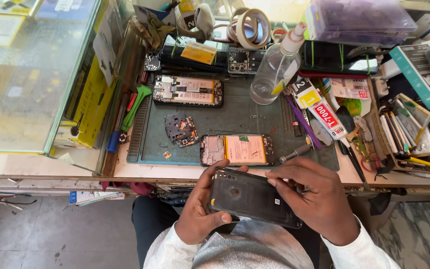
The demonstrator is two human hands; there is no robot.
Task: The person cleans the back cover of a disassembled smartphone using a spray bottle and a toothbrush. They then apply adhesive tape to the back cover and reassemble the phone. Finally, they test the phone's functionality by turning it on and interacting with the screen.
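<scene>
A dark, glossy phone back cover, with a camera cut-out at its upper left corner and a round hole near the middle, is held over the lap just short of the worktop edge. The left hand has its grip clamped on the cover's left end; the right hand pinches its top right edge. An opened phone lies on the green mat just beyond, a screwdriver beside it, a clear spray bottle further back.

Two opened phones are being kept on the green mat of the worktop: one opened phone near its front edge, another opened phone further back. A loose dark circuit board is being left between them. A clear spray bottle is being stood upright at the mat's back right. Tape rolls are being stored behind it. A glue tube is being left lying to the right.
</scene>
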